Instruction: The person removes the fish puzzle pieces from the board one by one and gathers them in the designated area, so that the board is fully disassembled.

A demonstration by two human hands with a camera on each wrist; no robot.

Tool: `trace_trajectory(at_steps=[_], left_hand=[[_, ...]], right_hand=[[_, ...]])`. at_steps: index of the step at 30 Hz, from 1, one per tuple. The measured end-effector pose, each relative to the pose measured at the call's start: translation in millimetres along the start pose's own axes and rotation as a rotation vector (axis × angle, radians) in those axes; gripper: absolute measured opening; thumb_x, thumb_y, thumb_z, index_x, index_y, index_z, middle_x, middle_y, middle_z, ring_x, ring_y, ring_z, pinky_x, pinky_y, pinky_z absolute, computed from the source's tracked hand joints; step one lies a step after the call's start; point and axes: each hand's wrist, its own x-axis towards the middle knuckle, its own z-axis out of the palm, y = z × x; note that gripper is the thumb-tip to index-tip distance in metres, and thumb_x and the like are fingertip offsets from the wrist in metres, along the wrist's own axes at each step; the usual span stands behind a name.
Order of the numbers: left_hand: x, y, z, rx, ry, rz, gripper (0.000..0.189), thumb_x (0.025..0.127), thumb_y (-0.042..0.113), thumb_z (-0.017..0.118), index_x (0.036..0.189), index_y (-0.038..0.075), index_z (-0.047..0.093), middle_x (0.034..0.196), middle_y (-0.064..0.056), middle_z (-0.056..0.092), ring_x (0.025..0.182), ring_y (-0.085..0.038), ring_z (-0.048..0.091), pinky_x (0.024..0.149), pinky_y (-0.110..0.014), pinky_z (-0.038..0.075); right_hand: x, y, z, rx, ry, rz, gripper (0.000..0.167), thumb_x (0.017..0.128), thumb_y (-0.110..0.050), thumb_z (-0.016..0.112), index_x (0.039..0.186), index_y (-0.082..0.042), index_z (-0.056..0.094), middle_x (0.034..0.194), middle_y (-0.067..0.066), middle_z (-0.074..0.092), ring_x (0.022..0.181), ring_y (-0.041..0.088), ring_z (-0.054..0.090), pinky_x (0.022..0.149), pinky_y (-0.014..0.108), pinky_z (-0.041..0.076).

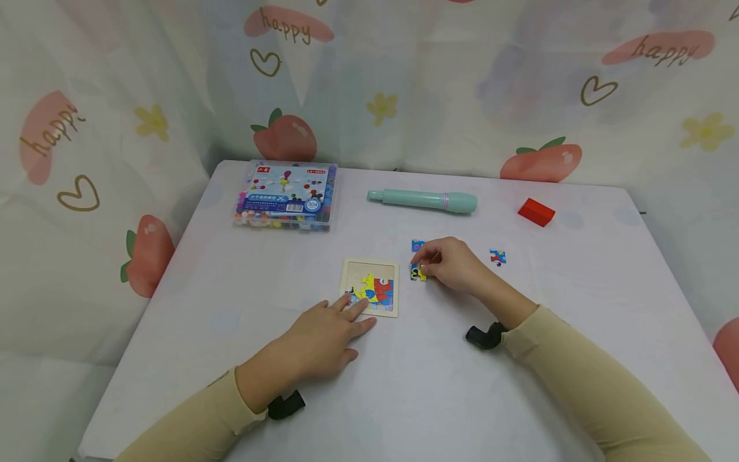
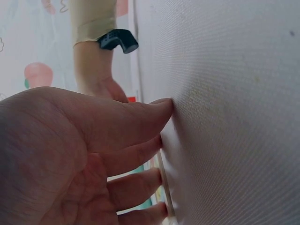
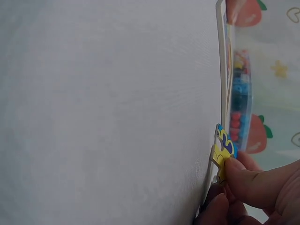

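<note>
A yellow and blue puzzle piece (image 3: 224, 146) is pinched between the thumb and fingers of my right hand (image 1: 456, 264), just above the table and right of the puzzle board. The wooden-framed puzzle board (image 1: 369, 264) has several colourful pieces fitted in its lower part, while its upper part shows bare wood. My left hand (image 1: 324, 337) lies with spread fingers, its fingertips resting on the board's lower left corner and covering part of it. A second puzzle piece (image 1: 417, 245), blue, lies behind the right fingertips, partly hidden. Farther right lies a blue and red puzzle piece (image 1: 498, 257).
A clear plastic box of coloured beads (image 1: 285, 196) stands at the back left of the white table (image 1: 260, 269). Near the back edge lie a mint-green tube-shaped thing (image 1: 424, 200) and a red block (image 1: 536, 212). A patterned curtain (image 1: 439, 83) hangs behind.
</note>
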Motion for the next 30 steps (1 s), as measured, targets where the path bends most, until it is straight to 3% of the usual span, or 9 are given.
trace_trajectory(at_steps=[21, 30], left_hand=[[-0.2, -0.4, -0.6, -0.008, -0.005, 0.005, 0.064, 0.102, 0.042, 0.070, 0.162, 0.032, 0.050, 0.176, -0.001, 0.037, 0.164, -0.035, 0.034, 0.125, -0.061, 0.041], [-0.3, -0.7, 0.0, -0.011, -0.003, 0.005, 0.063, 0.102, 0.042, 0.070, 0.162, 0.032, 0.051, 0.176, -0.001, 0.037, 0.164, -0.035, 0.035, 0.125, -0.062, 0.042]], right_hand=[[-0.6, -7.8, 5.6, -0.067, 0.048, 0.054, 0.013, 0.095, -0.004, 0.077, 0.103, -0.013, 0.082, 0.094, 0.005, 0.072, 0.093, 0.023, 0.063, 0.082, 0.031, 0.049], [-0.8, -5.8, 5.0, -0.108, 0.066, 0.040, 0.012, 0.094, -0.005, 0.078, 0.102, -0.014, 0.081, 0.095, 0.005, 0.071, 0.093, 0.024, 0.063, 0.083, 0.034, 0.050]])
